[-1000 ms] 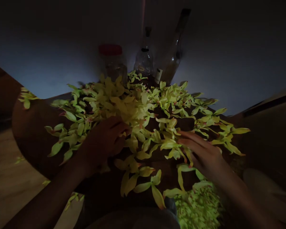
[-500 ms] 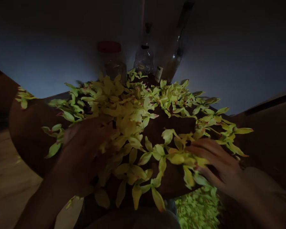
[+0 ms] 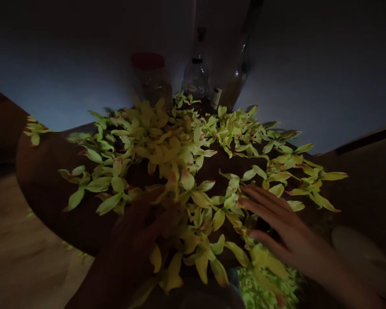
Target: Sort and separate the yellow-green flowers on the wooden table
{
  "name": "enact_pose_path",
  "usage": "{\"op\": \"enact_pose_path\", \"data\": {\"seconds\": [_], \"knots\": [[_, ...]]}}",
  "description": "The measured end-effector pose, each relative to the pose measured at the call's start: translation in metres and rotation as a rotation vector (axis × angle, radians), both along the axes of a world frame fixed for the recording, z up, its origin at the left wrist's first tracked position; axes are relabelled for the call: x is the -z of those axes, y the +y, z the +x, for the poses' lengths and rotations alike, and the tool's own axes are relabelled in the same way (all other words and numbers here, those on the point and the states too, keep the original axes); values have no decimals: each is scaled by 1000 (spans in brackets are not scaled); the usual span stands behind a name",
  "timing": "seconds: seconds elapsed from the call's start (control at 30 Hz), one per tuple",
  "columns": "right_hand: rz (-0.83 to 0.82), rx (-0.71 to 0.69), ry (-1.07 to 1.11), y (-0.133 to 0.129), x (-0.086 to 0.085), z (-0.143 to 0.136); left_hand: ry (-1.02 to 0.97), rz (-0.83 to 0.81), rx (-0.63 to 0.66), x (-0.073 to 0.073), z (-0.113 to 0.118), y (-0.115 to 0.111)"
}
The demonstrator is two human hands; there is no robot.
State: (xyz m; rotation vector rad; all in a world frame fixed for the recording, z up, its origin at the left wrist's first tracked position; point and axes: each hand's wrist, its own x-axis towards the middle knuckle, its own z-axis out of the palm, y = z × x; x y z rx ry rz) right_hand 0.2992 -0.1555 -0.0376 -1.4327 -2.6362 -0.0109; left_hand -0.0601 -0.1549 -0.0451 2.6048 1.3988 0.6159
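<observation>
Loose yellow-green petals point(image 3: 225, 128), some joined in flower-like clusters with pink tips, lie spread over a dark round table point(image 3: 51, 184). My right hand point(image 3: 273, 219) is open at the near right, its fingers stretched to the left over petals, with the thumb apart. Below that thumb, yellow petals point(image 3: 266, 262) are at the table's edge. My left hand point(image 3: 138, 227) lies in deep shadow among petals at the near middle. Its fingers reach rightward and seem apart, but petals and darkness hide the tips. I see nothing gripped in either hand.
At the back, against the wall, stand a jar with a red lid point(image 3: 148, 61), a clear bottle point(image 3: 195, 79) and a tall bottle point(image 3: 236, 81). A heap of green petals point(image 3: 247, 287) lies below the near edge. The wooden floor point(image 3: 6, 231) is at left.
My left hand has moved right and nearer, uncovering petals at left. My right hand has shifted slightly left. Petals at the near right have moved toward the edge above the heap.
</observation>
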Motion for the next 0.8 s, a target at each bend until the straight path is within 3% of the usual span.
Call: {"op": "enact_pose_path", "data": {"seconds": [0.23, 0.4, 0.63, 0.8], "knots": [[81, 67, 100, -19, -2, 3, -76, 107, -21, 1, 27, -9], [184, 56, 138, -18, -17, -26, -149, 61, 54, -3, 42, -7], [-62, -74, 162, 5, -30, -81, -142, 10, 149, -4, 51, -8], [-152, -61, 325, 7, -21, -78, -127, -93, 105, -6, 48, -11]]}}
